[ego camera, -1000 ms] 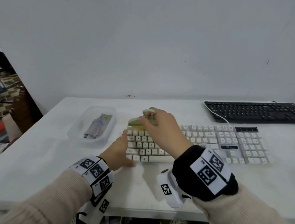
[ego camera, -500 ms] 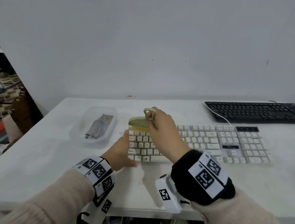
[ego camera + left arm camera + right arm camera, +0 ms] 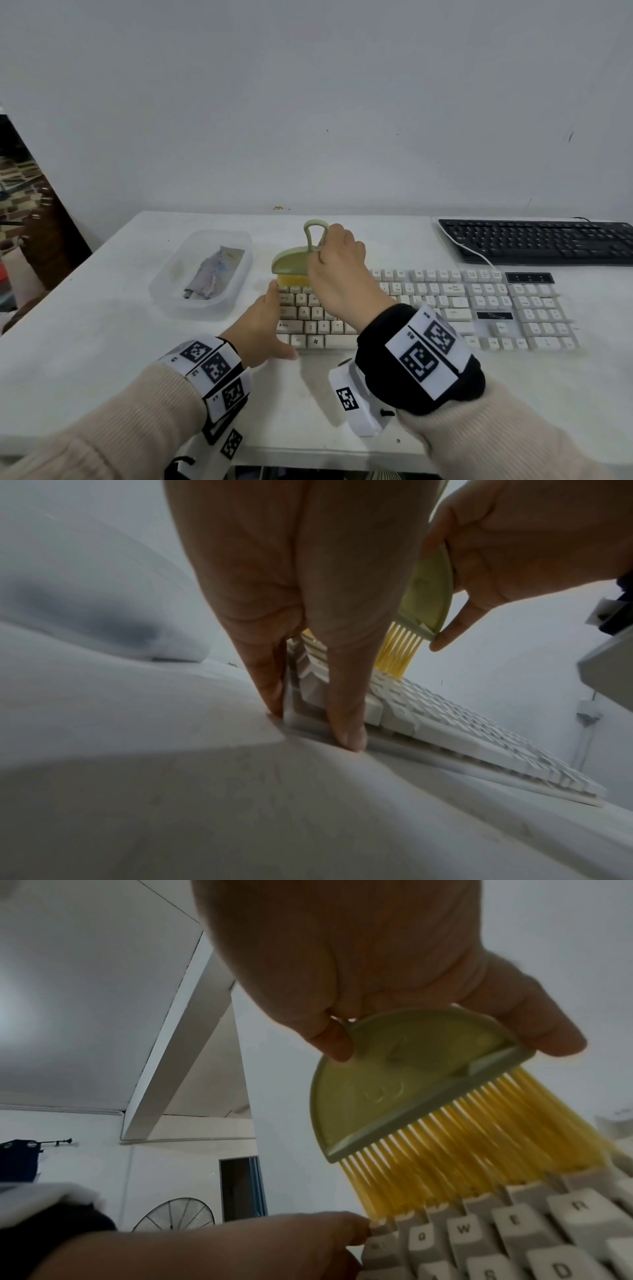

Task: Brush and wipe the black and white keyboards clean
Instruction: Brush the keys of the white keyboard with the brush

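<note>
The white keyboard point(image 3: 445, 308) lies in front of me on the white table point(image 3: 85, 325). My right hand point(image 3: 337, 270) grips a green brush point(image 3: 294, 263) with yellow bristles point(image 3: 479, 1145), which stand on the top left keys point(image 3: 462, 1229). My left hand point(image 3: 262, 325) rests with straight fingers point(image 3: 346, 696) against the keyboard's left end point(image 3: 308, 718), thumb along its front edge. The black keyboard point(image 3: 537, 240) lies at the back right, untouched.
A clear plastic tub point(image 3: 202, 274) with a crumpled grey cloth point(image 3: 210, 274) stands just left of the white keyboard. The white cable point(image 3: 469, 250) runs between the two keyboards. A wall closes the table's far side.
My right hand has tilted the brush upright and swept it a little back along the top left keys. The left hand has stayed at the keyboard's left end.
</note>
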Demonstrator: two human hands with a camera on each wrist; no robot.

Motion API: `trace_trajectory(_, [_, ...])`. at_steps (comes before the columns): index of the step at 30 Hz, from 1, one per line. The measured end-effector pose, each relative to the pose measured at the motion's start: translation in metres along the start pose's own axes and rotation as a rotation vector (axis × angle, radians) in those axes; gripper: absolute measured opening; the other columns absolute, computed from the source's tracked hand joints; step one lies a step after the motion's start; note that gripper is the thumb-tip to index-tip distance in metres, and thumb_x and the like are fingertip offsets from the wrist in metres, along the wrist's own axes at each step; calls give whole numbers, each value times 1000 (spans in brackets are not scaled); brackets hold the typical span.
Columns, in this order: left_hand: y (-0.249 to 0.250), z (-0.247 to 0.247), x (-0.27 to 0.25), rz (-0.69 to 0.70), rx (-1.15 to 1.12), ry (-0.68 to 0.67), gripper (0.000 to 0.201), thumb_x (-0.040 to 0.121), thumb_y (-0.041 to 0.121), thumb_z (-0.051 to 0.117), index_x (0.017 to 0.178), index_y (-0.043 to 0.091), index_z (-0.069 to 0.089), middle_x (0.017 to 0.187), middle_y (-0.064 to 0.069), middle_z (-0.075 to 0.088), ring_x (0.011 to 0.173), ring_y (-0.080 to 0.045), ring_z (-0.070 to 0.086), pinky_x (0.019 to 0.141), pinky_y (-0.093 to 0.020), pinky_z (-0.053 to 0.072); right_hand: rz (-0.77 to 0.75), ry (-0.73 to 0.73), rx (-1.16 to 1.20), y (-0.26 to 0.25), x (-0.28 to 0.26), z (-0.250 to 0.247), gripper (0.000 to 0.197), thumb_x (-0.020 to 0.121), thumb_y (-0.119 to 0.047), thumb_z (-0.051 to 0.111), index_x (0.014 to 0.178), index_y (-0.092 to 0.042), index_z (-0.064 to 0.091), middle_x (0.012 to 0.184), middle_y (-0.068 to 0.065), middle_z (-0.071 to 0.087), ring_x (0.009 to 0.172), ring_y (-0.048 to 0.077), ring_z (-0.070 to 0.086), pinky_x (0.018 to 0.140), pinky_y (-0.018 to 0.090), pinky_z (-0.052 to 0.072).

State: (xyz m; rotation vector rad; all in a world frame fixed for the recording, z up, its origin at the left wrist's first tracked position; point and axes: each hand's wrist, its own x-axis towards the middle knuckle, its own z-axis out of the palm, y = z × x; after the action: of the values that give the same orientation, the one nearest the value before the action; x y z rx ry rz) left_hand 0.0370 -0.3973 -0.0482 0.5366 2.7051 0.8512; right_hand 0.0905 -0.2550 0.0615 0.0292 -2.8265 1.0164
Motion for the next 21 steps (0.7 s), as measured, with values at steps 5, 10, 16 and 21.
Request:
trace_trajectory(5, [-2,-1,1,44,-28,14,110,51,37,83,140,20,20,122,-1,53,111,-17,52,97,-39,47,65,-41,76,-4,5,-1,40,90,-46,45,109,-14,34,110,2,31,106,21,28,91,39,35])
trace_trajectory(10, [-5,0,3,25,-7,5,122,53,41,83,147,16,10,130,-2,50,117,-16,49,100,-36,45,23,68,145,1,9,4,24,95,-43,40,100,-20,39,106,0,38,108,23,34,96,48,37])
trace_trajectory(16, [-8,2,4,8,2,-5,124,54,42,83,148,19,7,134,-3,47,121,-18,47,103,-38,43,-110,231,235,-1,13,10,35,93,-33,46,66,-35,24,71,-13,32,81,21,37,74,37,38])
trace_trajectory(21, [-9,2,5,3,-21,0,127,54,38,85,149,23,3,139,0,44,123,-16,46,103,-36,43,-21,163,119,8,4,5,11,97,-32,42,89,-24,43,99,-6,51,99,19,36,91,49,40])
